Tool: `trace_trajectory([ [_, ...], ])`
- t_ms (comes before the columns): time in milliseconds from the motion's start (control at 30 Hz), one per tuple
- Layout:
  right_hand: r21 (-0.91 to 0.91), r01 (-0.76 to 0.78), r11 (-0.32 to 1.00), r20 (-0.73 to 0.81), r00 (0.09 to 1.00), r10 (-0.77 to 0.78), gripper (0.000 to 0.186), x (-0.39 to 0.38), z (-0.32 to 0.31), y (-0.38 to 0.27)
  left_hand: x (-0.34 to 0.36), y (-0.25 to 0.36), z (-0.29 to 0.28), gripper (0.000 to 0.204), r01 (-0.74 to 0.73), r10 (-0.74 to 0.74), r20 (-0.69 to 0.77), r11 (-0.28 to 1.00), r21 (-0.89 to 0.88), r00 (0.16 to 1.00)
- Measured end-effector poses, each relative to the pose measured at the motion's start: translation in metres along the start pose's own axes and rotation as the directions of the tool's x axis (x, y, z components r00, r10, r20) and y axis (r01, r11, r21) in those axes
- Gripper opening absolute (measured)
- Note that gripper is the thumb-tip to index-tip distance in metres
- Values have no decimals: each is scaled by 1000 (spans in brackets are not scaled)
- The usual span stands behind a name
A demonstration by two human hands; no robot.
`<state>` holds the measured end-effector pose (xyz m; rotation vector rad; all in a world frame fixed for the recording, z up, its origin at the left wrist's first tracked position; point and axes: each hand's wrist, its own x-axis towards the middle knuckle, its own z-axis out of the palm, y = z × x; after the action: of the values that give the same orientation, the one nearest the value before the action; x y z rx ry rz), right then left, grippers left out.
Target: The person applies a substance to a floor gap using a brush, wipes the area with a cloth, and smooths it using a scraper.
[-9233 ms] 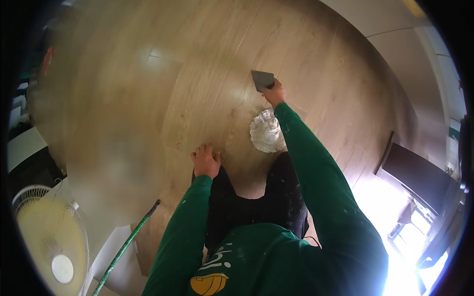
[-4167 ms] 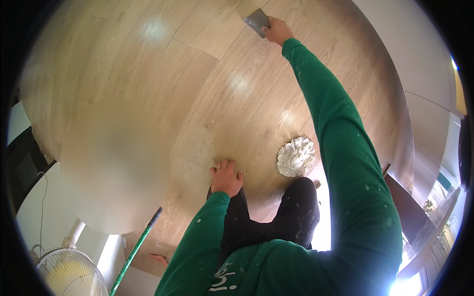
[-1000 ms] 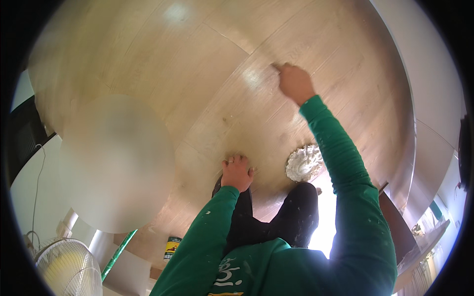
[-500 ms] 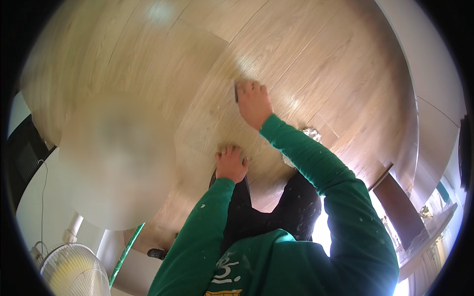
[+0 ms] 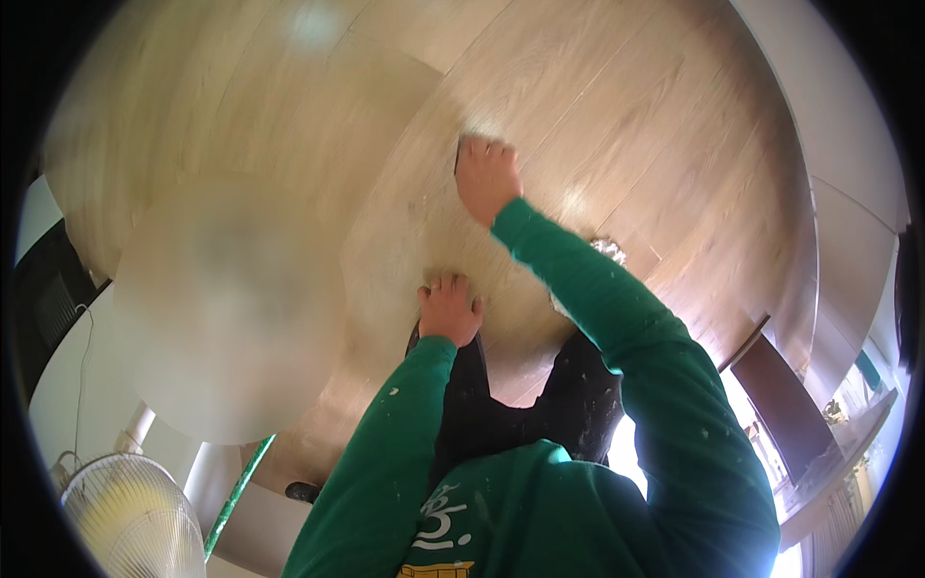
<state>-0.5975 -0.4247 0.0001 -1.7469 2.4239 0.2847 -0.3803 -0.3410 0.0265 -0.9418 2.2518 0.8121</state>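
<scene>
My right hand (image 5: 488,178) is reached out over the wood-plank floor (image 5: 588,144), its fingers curled round a small dark flat-edged object (image 5: 458,152). Only the left edge of that object shows, so its kind is hidden. It appears pressed against the floor. Close to my knees, my left hand (image 5: 450,310) lies palm down on the planks with its fingers stretched out, holding nothing. Partly behind my right forearm sits a crumpled whitish thing (image 5: 609,250), which I cannot make out.
A caged fan (image 5: 133,515) stands at the lower left beside a green pole (image 5: 236,496). At the right are a brown panel (image 5: 785,405) and a white wall or cabinet face (image 5: 853,231). A large blurred patch covers the left side.
My right hand has slid forward along the floor, away from me, with the dark object in it. My left hand stays nearly in place.
</scene>
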Motion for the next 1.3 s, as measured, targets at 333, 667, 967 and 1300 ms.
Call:
trace_trajectory([
  [333,4,-99,995,17,995,99,24,12,13,12,-6,-5,7,48,1,-2,-59,1000,-15,998],
  [667,61,184,981,93,977,-189,33,-122,24,-50,-16,-4,4,47,-1,1,-40,1000,10,999],
  [967,-1,162,987,81,984,-161,42,-116,10,-65,-21,-8,14,43,-52,63,-184,997,64,981],
  [1300,3,222,975,23,975,-222,34,-117,15,-66,-21,-11,13,41,-45,52,-172,998,43,984],
])
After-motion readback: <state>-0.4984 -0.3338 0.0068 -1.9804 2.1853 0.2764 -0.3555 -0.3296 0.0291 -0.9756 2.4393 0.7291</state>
